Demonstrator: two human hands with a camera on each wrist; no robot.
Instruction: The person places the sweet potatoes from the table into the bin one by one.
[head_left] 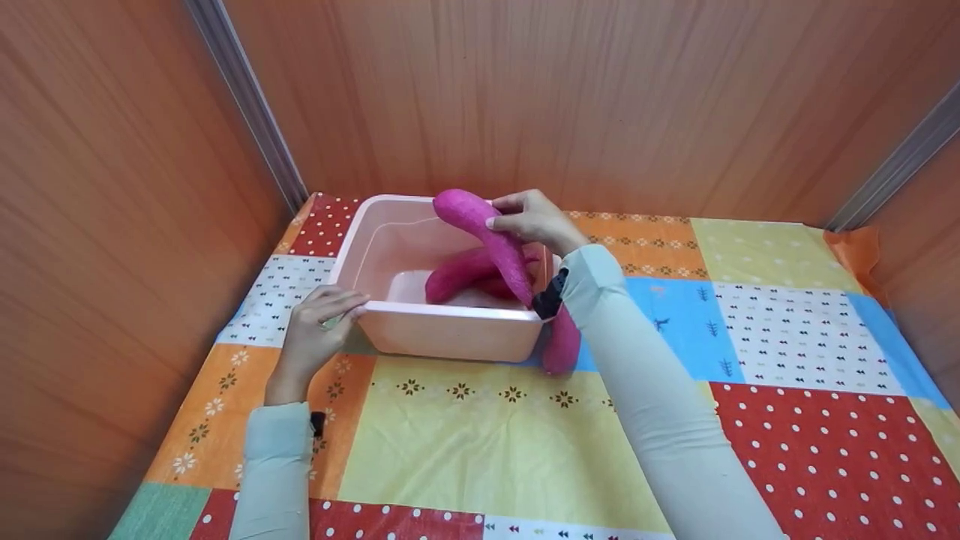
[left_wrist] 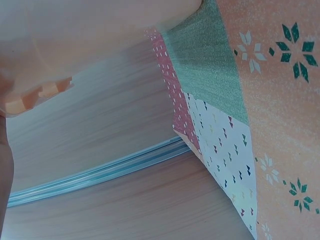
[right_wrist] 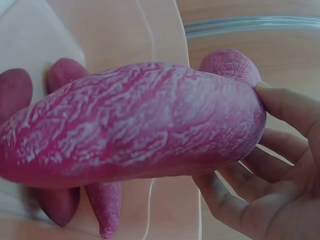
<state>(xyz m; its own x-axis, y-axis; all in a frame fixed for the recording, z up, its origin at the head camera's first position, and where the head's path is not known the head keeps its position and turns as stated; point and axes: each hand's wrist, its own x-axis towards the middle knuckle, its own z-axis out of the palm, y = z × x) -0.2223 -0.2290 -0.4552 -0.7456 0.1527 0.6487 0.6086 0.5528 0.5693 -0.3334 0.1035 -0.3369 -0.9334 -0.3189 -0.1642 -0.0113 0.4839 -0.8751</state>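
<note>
My right hand pinches a long, curved magenta sweet potato between thumb and fingers, above the right side of a pale pink plastic bin. Wrinkled, whitish-streaked skin shows on the held sweet potato in the right wrist view. Inside the bin lie more sweet potatoes, partly covered by the held one. My left hand grips the bin's rim at its front left corner; in the left wrist view the bin's underside fills the top.
Another sweet potato lies outside the bin by its front right corner, partly behind my right wrist. A patchwork-print cloth covers the table. Wood-grain panels stand behind and at both sides, the back one close to the bin.
</note>
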